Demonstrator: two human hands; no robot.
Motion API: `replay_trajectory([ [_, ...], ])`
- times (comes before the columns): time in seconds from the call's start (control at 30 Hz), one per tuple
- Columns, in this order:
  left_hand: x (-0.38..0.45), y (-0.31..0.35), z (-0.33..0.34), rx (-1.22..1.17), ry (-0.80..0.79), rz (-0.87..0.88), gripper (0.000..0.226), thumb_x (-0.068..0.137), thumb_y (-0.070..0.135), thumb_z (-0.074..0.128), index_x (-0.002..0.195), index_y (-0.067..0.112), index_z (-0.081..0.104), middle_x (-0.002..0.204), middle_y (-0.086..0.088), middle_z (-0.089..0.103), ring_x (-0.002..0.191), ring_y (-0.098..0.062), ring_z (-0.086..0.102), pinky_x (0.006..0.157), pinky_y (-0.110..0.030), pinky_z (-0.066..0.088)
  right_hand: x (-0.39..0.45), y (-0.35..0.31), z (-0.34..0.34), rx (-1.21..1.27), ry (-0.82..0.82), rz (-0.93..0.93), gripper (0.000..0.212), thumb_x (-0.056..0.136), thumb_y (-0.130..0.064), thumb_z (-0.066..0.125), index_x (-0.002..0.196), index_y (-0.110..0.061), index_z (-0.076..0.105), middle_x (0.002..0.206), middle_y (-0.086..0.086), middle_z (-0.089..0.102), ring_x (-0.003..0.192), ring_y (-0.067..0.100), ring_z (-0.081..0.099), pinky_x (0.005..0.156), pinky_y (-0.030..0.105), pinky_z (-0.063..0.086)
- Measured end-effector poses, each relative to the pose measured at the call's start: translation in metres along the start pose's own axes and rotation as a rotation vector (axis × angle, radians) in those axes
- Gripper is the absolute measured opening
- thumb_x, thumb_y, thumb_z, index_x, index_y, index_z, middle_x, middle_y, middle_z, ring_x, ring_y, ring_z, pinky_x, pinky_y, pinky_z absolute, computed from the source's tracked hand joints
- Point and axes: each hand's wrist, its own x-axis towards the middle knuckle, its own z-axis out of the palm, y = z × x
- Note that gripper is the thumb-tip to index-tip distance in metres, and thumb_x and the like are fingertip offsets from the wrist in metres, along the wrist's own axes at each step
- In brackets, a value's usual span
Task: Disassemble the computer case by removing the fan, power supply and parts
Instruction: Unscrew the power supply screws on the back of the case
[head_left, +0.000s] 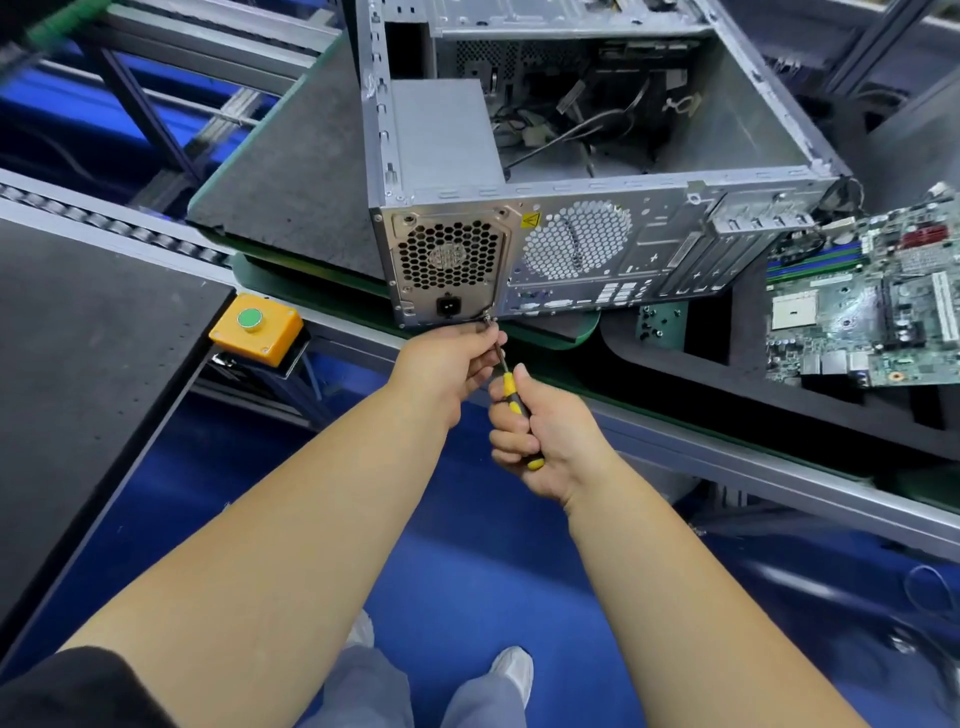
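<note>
Conveyor bench (675, 415) supports the computer case (753, 119); right hand (540, 431) grips the screwdriver (511, 395), left hand (447, 358) pinching its shaft just ahead to steady the tip on a power supply (447, 260) screw.

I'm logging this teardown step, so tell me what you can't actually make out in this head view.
- Screw and screwdriver tip at the power supply lower corner: hidden by the left hand fingers, head view.
- Screwdriver handle: mostly covered by the right hand grip.
- Case front: cut off by the top edge.
- Motherboard: cut off by the right edge; its markings too small to read.
- Warning sticker: too small to read.
</note>
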Motion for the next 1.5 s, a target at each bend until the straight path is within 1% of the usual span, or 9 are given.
replay_trajectory([
  [0.1, 0.001, 0.0, 0.0, 0.009, -0.001, 0.005, 0.015, 0.096, 0.012, 0.058, 0.085, 0.016, 0.066, 0.076, 0.007, 0.068, 0.066, -0.002, 0.059, 0.061, -0.013, 0.05, 0.003, 0.001, 0.003, -0.226, 0.13, -0.053, 0.039, 0.106, -0.041, 0.033, 0.08, -0.017, 0.05, 0.047, -0.006, 0.03, 0.036, 0.008, 0.02, 0.038, 0.021, 0.022],
  [0.33, -0.004, 0.003, 0.003, -0.013, -0.012, 0.007, 0.013, 0.098, 0.012, 0.056, 0.087, 0.014, 0.064, 0.082, 0.001, 0.068, 0.071, -0.006, 0.062, 0.069, -0.018, 0.052, -0.002, 0.002, 0.013, -1.295, 0.472, -0.354, 0.034, 0.106, -0.039, 0.03, 0.08, -0.02, 0.04, 0.07, -0.002, 0.047, 0.06, 0.013, 0.041, 0.05, 0.032, 0.023],
  [0.53, -0.007, 0.005, 0.004, -0.044, 0.032, -0.074, 0.011, 0.095, 0.018, 0.062, 0.088, 0.01, 0.065, 0.075, 0.0, 0.066, 0.066, -0.008, 0.062, 0.053, -0.017, 0.051, 0.001, 0.001, 0.024, -1.559, 0.625, -0.314, 0.023, 0.107, -0.037, 0.03, 0.094, -0.018, 0.035, 0.069, -0.005, 0.04, 0.057, 0.012, 0.036, 0.047, 0.032, 0.021],
  [0.7, -0.004, 0.003, 0.002, 0.019, 0.037, -0.015, 0.017, 0.091, 0.015, 0.068, 0.075, 0.01, 0.065, 0.068, -0.001, 0.066, 0.06, -0.008, 0.061, 0.058, -0.019, 0.053, 0.004, 0.0, 0.017, -1.41, 0.526, -0.33, 0.031, 0.106, -0.04, 0.032, 0.088, -0.016, 0.042, 0.072, -0.002, 0.047, 0.06, 0.015, 0.044, 0.049, 0.031, 0.026],
  [0.87, 0.004, 0.002, 0.002, 0.09, 0.062, 0.051, 0.022, 0.09, 0.012, 0.067, 0.068, 0.011, 0.065, 0.066, -0.001, 0.065, 0.058, -0.009, 0.057, 0.063, -0.021, 0.048, -0.001, -0.007, -0.005, -0.126, 0.017, -0.046, 0.045, 0.101, -0.046, 0.044, 0.101, -0.006, 0.064, 0.059, 0.001, 0.05, 0.043, 0.012, 0.044, 0.046, 0.024, 0.039],
  [0.97, 0.003, 0.0, 0.002, 0.025, 0.049, 0.038, 0.017, 0.09, 0.012, 0.067, 0.073, 0.011, 0.066, 0.061, 0.005, 0.067, 0.052, -0.003, 0.059, 0.056, -0.016, 0.049, -0.002, 0.0, -0.014, 0.184, -0.186, 0.047, 0.053, 0.101, -0.049, 0.037, 0.109, -0.005, 0.066, 0.062, 0.0, 0.048, 0.041, 0.01, 0.041, 0.045, 0.021, 0.039],
  [1.27, 0.003, 0.006, -0.001, -0.107, -0.015, -0.055, 0.011, 0.094, 0.019, 0.063, 0.084, 0.013, 0.066, 0.061, 0.007, 0.07, 0.057, 0.0, 0.067, 0.057, -0.012, 0.051, -0.001, 0.005, -0.005, 0.226, -0.158, 0.023, 0.039, 0.105, -0.038, 0.033, 0.087, -0.011, 0.054, 0.045, -0.005, 0.031, 0.03, 0.007, 0.022, 0.046, 0.023, 0.013],
  [1.43, 0.007, 0.007, -0.004, -0.08, -0.044, -0.065, 0.012, 0.094, 0.02, 0.063, 0.084, 0.014, 0.066, 0.065, 0.006, 0.072, 0.063, -0.001, 0.068, 0.057, -0.012, 0.052, -0.002, 0.003, -0.001, 0.029, 0.025, -0.023, 0.041, 0.106, -0.041, 0.036, 0.084, -0.012, 0.056, 0.046, -0.004, 0.031, 0.031, 0.008, 0.02, 0.04, 0.021, 0.019],
  [1.5, 0.007, 0.007, -0.005, -0.072, -0.058, -0.073, 0.013, 0.095, 0.02, 0.062, 0.084, 0.014, 0.066, 0.066, 0.006, 0.072, 0.065, -0.001, 0.069, 0.059, -0.013, 0.052, -0.001, 0.002, 0.002, -0.271, 0.181, -0.09, 0.041, 0.106, -0.04, 0.035, 0.086, -0.012, 0.056, 0.048, -0.003, 0.034, 0.035, 0.011, 0.025, 0.042, 0.023, 0.025],
])
